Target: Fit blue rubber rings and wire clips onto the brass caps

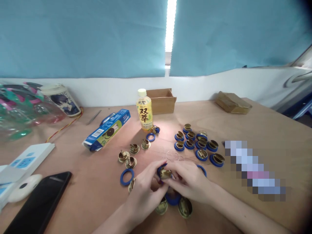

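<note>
Both hands, left hand (143, 191) and right hand (188, 182), pinch one brass fitting (165, 174) with its blue ring at lower centre of the frame, loose brass fittings (128, 156) left, ringed fittings (198, 144) upper right, yellow bottle (144, 110) behind.

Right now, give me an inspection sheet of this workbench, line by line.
Surface: wooden table, lit patch near the middle.
Job's things: brass fitting with blue ring held between both hands; finished ringed fittings grouped to the right; bare brass fittings to the left; loose blue ring.
Clutter: drink bottle, blue snack box, cardboard box, black phone, tweezers.
Fingers: left hand and right hand both pinch the held fitting.
Cables: red-yellow wire at left.
Surroundings: blue curtain, white wall below.
</note>
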A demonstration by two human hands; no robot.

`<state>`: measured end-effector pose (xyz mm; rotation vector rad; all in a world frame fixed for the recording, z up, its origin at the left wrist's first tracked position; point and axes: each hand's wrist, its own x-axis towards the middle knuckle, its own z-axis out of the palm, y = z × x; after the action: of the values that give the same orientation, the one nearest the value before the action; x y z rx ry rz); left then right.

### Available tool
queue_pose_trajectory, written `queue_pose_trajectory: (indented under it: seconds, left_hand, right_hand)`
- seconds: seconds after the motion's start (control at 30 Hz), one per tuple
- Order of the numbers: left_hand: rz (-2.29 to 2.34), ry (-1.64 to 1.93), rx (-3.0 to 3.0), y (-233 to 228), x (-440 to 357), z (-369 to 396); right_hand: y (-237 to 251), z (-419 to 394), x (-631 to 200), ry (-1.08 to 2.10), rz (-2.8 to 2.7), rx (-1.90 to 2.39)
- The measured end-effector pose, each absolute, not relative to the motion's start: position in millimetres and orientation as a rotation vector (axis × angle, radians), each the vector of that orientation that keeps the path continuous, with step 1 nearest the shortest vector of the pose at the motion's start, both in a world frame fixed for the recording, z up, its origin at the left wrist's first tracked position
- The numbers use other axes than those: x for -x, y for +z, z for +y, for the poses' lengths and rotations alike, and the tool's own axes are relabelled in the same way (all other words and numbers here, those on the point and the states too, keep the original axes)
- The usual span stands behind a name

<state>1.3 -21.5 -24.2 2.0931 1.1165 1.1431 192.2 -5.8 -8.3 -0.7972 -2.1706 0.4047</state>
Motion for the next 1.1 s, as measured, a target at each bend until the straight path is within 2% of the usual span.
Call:
queue_pose_trajectory:
  seconds: [0.2,0.5,0.8,1.1]
  left_hand:
    - [1.169,1.107,-2.099,-24,-4,-21]
    - [1.133,1.112,-2.034,-18,-5,-21]
    - [1.072,0.837,-2.091,-14,-3,-22]
    - [1.095,0.774,-2.366,-12,1,-21]
  right_hand:
    - [-8,-3,-193,0.36,-2.077,0.849]
    - [0,17,-205,0.454,-1.663,1.209]
    - [-23,49,-206,0.006,-1.909,1.097]
    - [-30,57,-208,-0.287,-2.127,1.301]
